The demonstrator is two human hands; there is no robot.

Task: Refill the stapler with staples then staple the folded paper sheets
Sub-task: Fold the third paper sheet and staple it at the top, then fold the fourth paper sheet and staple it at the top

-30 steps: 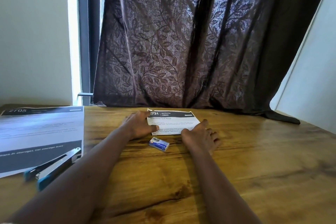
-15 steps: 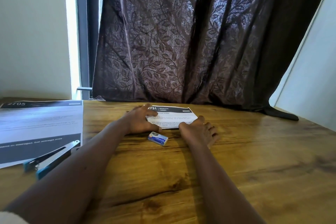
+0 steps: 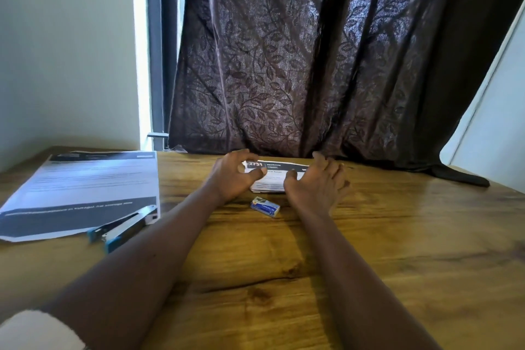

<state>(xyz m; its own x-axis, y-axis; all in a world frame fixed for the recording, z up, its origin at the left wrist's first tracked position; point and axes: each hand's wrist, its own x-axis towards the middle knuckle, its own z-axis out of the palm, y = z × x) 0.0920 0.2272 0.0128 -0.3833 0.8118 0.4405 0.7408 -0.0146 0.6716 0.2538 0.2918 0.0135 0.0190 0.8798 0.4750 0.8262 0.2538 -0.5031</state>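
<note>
Wooden table (image 3: pixel 397 236): left hand (image 3: pixel 233 176) and right hand (image 3: pixel 318 183), loosely spread, touch folded sheets (image 3: pixel 274 177) at twelve o'clock; stapler (image 3: pixel 122 226) at nine untouched, refilling and stapling remain

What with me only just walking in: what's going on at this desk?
A person's left hand and right hand are at either end of the folded paper sheets; whether they grip is unclear. The staple box lies just nearer. The stapler lies open, untouched, at the left, partly on a printed sheet.
</note>
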